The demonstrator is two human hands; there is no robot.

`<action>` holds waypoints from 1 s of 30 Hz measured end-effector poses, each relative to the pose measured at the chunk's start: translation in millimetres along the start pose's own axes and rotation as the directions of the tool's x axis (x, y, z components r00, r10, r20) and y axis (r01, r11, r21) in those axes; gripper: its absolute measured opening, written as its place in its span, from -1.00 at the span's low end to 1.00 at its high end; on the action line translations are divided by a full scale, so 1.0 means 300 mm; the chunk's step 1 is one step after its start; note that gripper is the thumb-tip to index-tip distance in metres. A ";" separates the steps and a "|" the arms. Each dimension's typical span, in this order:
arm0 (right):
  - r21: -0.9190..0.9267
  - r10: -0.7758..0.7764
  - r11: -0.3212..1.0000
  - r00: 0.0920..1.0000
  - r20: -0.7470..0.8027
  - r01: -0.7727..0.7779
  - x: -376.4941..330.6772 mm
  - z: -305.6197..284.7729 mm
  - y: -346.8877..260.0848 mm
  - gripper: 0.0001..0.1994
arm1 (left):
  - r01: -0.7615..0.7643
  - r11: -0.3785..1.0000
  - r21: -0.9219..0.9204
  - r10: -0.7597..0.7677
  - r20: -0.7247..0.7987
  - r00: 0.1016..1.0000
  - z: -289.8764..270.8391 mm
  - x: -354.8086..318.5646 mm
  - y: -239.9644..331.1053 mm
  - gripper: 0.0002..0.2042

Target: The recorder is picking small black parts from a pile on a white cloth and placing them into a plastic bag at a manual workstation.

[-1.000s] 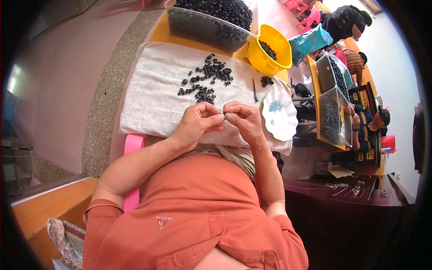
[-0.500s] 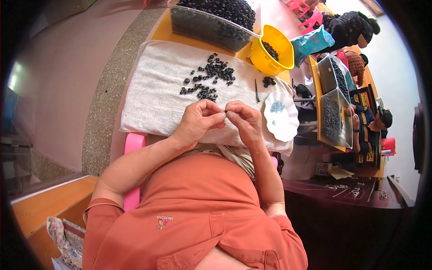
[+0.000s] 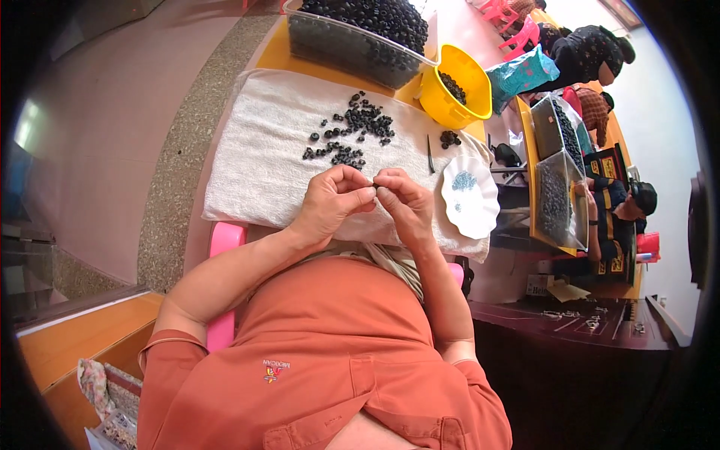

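Close to my body, both hands meet fingertip to fingertip above a white towel (image 3: 251, 157). Between them sits a small black bead (image 3: 375, 185), mostly covered by the fingers. My left hand (image 3: 330, 201) pinches it with thumb and index finger, and my right hand (image 3: 409, 208) grips it from the other side. Just beyond lie loose black beads (image 3: 366, 121) in a scattered heap. A smaller cluster of black beads (image 3: 450, 139) rests farther right, beside dark tweezers (image 3: 430, 154). At the right, a white scalloped plate (image 3: 481, 216) carries tiny pale-blue pieces (image 3: 465, 181).
A clear plastic bin (image 3: 341, 56) full of black beads stands at the far edge, with a yellow bucket (image 3: 474, 105) to its right. Pink chair parts (image 3: 227, 238) flank me. On the right, other people work near more bead-filled bins (image 3: 555, 196).
The view has shifted slightly, so the table things sit a little farther right. My hands keep nearly the same pinch, and a bit more of the dark bead shows between the fingertips.
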State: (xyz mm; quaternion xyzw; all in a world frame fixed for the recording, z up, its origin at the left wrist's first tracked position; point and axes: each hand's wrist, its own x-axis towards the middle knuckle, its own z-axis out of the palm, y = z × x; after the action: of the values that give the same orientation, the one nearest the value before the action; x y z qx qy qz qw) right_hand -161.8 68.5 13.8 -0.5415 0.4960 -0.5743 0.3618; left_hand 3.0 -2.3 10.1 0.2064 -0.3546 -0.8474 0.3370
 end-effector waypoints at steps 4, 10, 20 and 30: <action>0.014 -0.003 1.000 1.000 -0.014 0.003 -0.003 0.012 -0.001 -0.80 | 0.015 0.999 -0.037 -0.016 -0.010 1.000 -0.013 0.007 -0.006 -0.89; -0.067 -0.136 0.988 0.991 0.008 0.136 0.000 0.033 0.009 -0.67 | 0.047 0.988 -0.146 -0.051 -0.022 0.998 -0.007 0.009 0.001 -0.90; -0.364 -0.328 0.890 0.939 -0.100 0.273 0.002 0.079 0.038 -0.65 | 0.039 0.985 -0.167 -0.050 -0.066 0.997 -0.016 0.015 -0.020 -0.92; -0.329 -0.306 0.909 0.945 -0.115 0.255 -0.004 0.099 0.061 -0.65 | -0.051 0.987 -0.153 0.034 -0.114 0.993 -0.010 0.013 -0.024 -0.90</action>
State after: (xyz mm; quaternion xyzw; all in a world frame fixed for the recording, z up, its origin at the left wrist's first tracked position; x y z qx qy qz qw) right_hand -134.8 59.8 -6.3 -0.6082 0.5245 -0.5781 0.1439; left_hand -0.8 -2.8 2.4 0.2185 -0.2724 -0.8524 0.3892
